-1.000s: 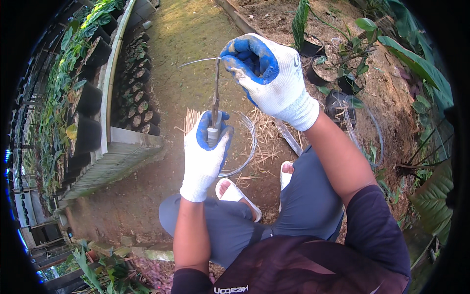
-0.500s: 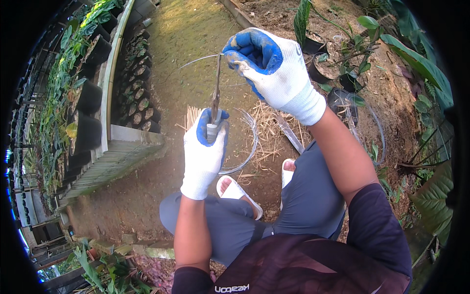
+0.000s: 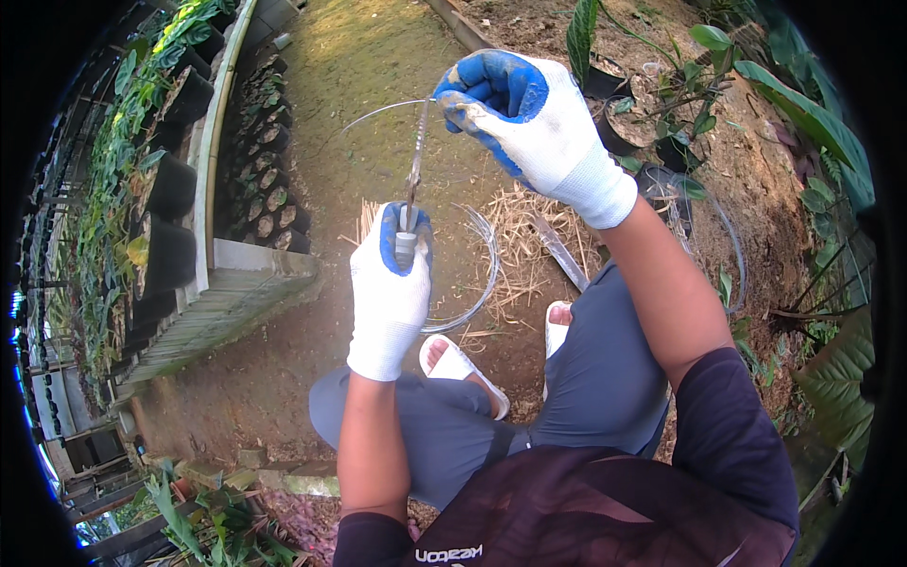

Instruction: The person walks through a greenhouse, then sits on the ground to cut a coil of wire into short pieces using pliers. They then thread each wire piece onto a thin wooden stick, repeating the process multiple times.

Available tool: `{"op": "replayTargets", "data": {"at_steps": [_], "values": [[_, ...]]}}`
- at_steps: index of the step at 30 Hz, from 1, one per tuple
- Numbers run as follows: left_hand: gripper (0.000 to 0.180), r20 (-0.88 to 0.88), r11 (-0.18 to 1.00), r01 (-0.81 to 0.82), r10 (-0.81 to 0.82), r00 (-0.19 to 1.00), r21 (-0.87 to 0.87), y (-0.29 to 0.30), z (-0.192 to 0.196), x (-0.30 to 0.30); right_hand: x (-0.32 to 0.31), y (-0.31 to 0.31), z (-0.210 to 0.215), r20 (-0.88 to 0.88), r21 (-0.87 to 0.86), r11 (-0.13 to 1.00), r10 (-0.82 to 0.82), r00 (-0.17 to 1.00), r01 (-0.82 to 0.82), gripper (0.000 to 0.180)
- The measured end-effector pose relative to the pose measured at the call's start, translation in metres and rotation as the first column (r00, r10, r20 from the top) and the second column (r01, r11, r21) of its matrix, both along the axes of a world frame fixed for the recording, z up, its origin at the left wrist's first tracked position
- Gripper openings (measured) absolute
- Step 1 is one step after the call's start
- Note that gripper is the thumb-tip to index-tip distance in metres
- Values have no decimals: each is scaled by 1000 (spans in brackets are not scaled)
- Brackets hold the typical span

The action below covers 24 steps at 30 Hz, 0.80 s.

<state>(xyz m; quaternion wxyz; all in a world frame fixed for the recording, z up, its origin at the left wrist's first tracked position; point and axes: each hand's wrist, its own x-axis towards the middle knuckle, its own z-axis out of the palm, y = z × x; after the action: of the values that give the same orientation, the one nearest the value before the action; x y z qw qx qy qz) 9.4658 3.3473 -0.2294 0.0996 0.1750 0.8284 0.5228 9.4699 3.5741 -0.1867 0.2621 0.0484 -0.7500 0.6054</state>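
Observation:
In front of me my left hand [image 3: 395,274], in a white glove with blue palm coating, is closed round the grey handles of a pair of long, slim-jawed pliers [image 3: 416,170]. Its rusty jaws point upward, away from me. My right hand [image 3: 529,109], gloved alike with dirt on the fingers, pinches a thin wire [image 3: 385,108] right by the jaw tips. From there the wire curves out to the left. Whether the jaws grip the wire is too small to tell. Below, a loose coil of wire [image 3: 491,274] lies on the soil.
A flat blade [image 3: 559,250] lies among cut straw-like sticks [image 3: 510,227] beyond my feet. On the left runs a raised bed edge [image 3: 227,269] with black pots [image 3: 170,255]. Potted plants [image 3: 619,128] and a clear plastic hose or wire loop [image 3: 737,255] are at right.
The pliers have tilted slightly and my left hand has shifted a little left. My right hand has moved slightly right, still pinching the wire.

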Motion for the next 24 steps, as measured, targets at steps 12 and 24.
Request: {"op": "replayTargets", "data": {"at_steps": [12,24], "values": [[9,-32,1000,-17,17,999,9,1,1,5,2,-1,4,97,-126,990,67,993,-54,26],[19,-140,991,-33,15,990,-129,-8,11,0,7,3,6,-123,397,905,-111,986,151,18]]}}
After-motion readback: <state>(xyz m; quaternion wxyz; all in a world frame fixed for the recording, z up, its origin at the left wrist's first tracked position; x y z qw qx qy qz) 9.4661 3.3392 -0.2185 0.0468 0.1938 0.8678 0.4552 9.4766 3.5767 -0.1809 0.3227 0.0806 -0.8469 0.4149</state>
